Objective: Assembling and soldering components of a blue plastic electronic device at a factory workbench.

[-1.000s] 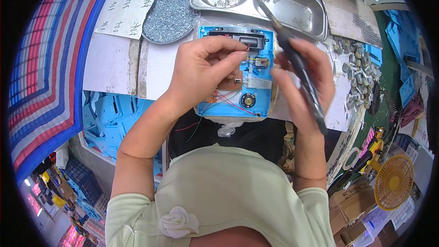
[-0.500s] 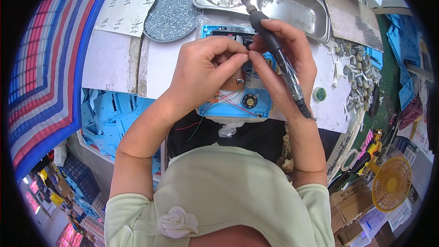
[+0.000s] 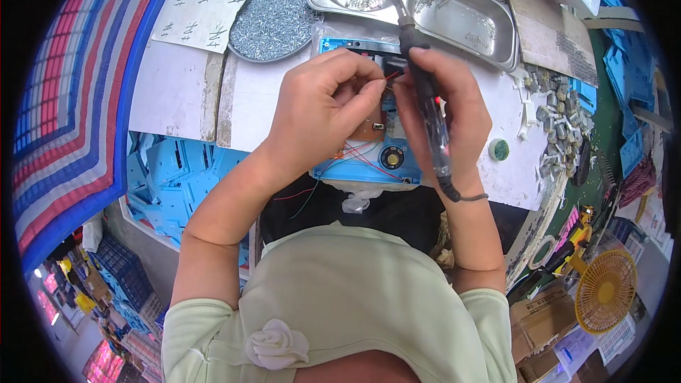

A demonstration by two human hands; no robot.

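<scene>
My left hand (image 3: pixel 330 103) is closed in a pinch on a thin red wire (image 3: pixel 392 76), whose end sticks out past the fingertips. In my right hand (image 3: pixel 457 106) a black soldering iron (image 3: pixel 425 92) with a small red light is held against the palm, tip pointing up and away, cord trailing over the wrist. The right thumb and forefinger are beside the wire, slightly blurred. Under both hands lies a blue plastic casing (image 3: pixel 337 170) with a brown circuit board (image 3: pixel 369 131), a round speaker (image 3: pixel 391 157) and thin red wires. My fingers hide part of its inside.
Beyond the casing are a round tray of screws (image 3: pixel 273 18) and a steel compartment tray (image 3: pixel 464 25) with small metal parts. A green-topped roll (image 3: pixel 499 149) and a pile of grey parts (image 3: pixel 557 117) lie right. Blue casings (image 3: pixel 174 177) fill a bin at left.
The right thumb and forefinger have drawn back from the left fingertips, and the red wire now shows. The soldering iron has tilted more upright. The view has shifted slightly.
</scene>
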